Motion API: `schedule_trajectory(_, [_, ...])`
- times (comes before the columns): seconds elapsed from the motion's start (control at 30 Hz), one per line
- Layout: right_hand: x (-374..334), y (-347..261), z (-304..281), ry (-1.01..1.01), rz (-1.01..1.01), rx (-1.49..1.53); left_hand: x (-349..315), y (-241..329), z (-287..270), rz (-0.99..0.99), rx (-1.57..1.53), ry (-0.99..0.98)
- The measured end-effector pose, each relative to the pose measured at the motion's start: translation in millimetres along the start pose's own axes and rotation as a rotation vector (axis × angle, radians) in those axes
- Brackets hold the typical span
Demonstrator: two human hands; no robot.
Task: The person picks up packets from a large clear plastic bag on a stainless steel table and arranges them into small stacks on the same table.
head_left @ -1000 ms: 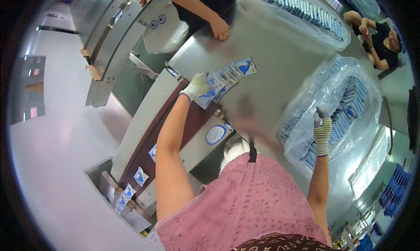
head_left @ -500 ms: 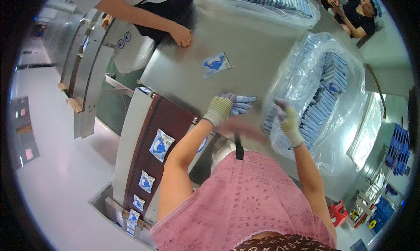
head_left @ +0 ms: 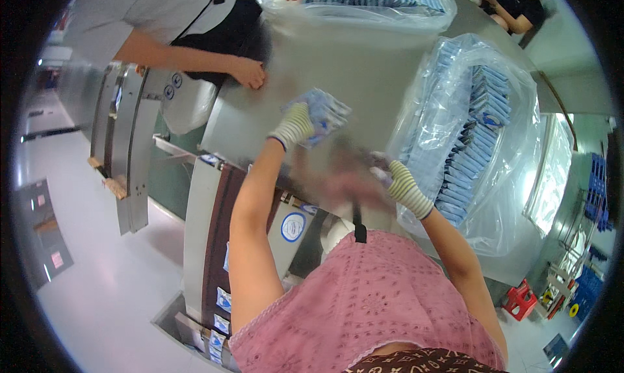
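Note:
My left hand (head_left: 296, 125), in a striped knit glove, is closed on a bunch of small blue-and-white packets (head_left: 327, 113) above the metal table. The packets are blurred and overlap, so I cannot tell whether one of them still lies on the tabletop. My right hand (head_left: 395, 178), gloved the same way, is held over the table by the near left side of a clear plastic bag (head_left: 416, 136). Its fingers are slightly apart with nothing visible in them. Rows of similar packets (head_left: 474, 152) fill that bag.
A dark red conveyor belt (head_left: 213, 262) carries more packets (head_left: 223, 299) at my left. Across the metal table (head_left: 286, 54) a co-worker's hand (head_left: 249, 73) rests near its far left edge. Another filled bag (head_left: 383, 19) lies at the back. A red stool (head_left: 520, 300) stands right.
My left hand has moved left and away from me with its packets, to where a single packet lay. My right hand has drawn left, off the bag. The view has shifted slightly.

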State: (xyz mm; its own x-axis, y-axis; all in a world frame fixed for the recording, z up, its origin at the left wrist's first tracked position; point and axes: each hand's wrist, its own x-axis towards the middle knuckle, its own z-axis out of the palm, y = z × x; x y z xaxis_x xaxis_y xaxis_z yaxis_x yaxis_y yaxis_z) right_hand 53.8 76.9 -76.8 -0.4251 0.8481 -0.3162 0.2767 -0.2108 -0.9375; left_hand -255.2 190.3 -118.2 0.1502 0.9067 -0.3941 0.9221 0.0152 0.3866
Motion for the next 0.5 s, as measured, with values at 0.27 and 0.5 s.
schedule_trajectory(0.27, [-60.1,-33.9,-74.4,0.228,-0.175,-0.364,6.4,56.7,-37.5,0.045,0.154,-0.162])
schedule_trajectory(0.5, [-57.7,76.0,-223.0,0.864,0.027,0.119,-22.9,110.4,20.0,0.055,0.321,-0.047])
